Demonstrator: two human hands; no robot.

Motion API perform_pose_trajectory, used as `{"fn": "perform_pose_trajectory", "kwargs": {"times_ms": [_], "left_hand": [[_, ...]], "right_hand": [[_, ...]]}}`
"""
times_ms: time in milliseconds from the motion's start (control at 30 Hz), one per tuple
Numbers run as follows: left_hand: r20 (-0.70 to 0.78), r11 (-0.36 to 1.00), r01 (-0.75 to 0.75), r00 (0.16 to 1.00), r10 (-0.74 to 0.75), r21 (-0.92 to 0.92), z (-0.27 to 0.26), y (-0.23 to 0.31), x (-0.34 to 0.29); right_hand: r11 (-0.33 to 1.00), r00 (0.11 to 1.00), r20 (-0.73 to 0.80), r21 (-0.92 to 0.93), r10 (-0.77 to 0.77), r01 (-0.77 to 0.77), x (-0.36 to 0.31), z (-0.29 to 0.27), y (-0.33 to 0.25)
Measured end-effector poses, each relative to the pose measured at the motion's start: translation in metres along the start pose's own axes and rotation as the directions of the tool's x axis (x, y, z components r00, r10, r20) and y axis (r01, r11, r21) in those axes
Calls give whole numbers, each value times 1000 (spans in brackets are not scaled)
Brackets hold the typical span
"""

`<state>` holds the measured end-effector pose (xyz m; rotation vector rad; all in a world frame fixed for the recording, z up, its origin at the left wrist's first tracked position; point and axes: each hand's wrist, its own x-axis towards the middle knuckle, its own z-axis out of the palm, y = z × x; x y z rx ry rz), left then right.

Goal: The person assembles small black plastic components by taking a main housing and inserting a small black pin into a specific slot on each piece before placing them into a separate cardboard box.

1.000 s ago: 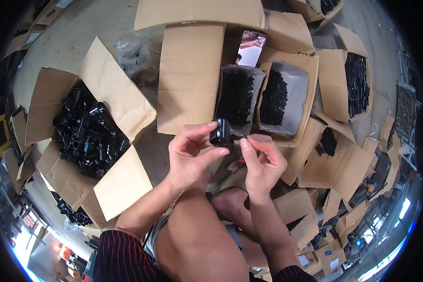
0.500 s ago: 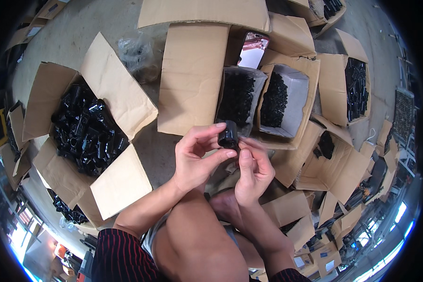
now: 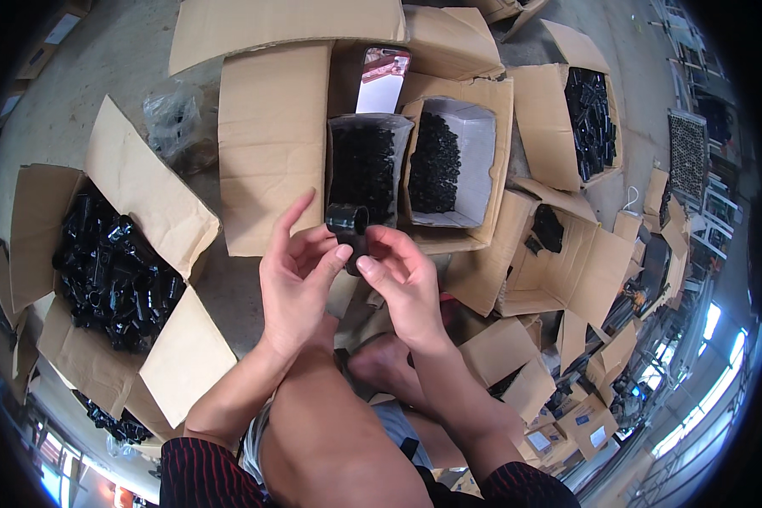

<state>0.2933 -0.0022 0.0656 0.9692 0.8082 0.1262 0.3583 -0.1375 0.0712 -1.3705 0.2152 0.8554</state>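
Note:
Between my two hands I hold a short black tubular plastic part (image 3: pixel 347 222), its round open end turned to the right. My left hand (image 3: pixel 295 284) has its thumb against the part's lower side, while its index finger sticks out past it. My right hand (image 3: pixel 405 279) closes thumb and fingers on the lower right side of the part. Just beyond the hands are two grey-lined bins of small black pieces, the left bin (image 3: pixel 395 127) and the right bin (image 3: pixel 476 173), inside a large cardboard box (image 3: pixel 275 152).
A phone (image 3: pixel 383 80) leans inside the large box. At left an open carton (image 3: pixel 114 199) is filled with glossy black tubular parts. On the right stand a carton (image 3: pixel 540 118) of black parts and another (image 3: pixel 525 279) with few pieces. A clear plastic bag (image 3: pixel 173 123) lies on the floor.
The whole view has shifted, the boxes now sitting further left. The part has turned so its open end shows. My left index finger has lifted away, and my right fingers have spread along the part.

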Motion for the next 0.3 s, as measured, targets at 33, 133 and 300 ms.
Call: {"fn": "perform_pose_trajectory", "kwargs": {"times_ms": [33,133,300], "left_hand": [[53,992,8,999,-1,-123,1,-2,3],[250,958,241,948,-198,-156,-6,-2,10],[322,969,239,924,-207,-62,-15,-9,14]], "right_hand": [[997,998,31,54,48,-49,1,-4,-1],[968,983,116,188,146,-166,4,-12,-1],[935,987,-44,-317,152,-158,10,-13,-8]]}}
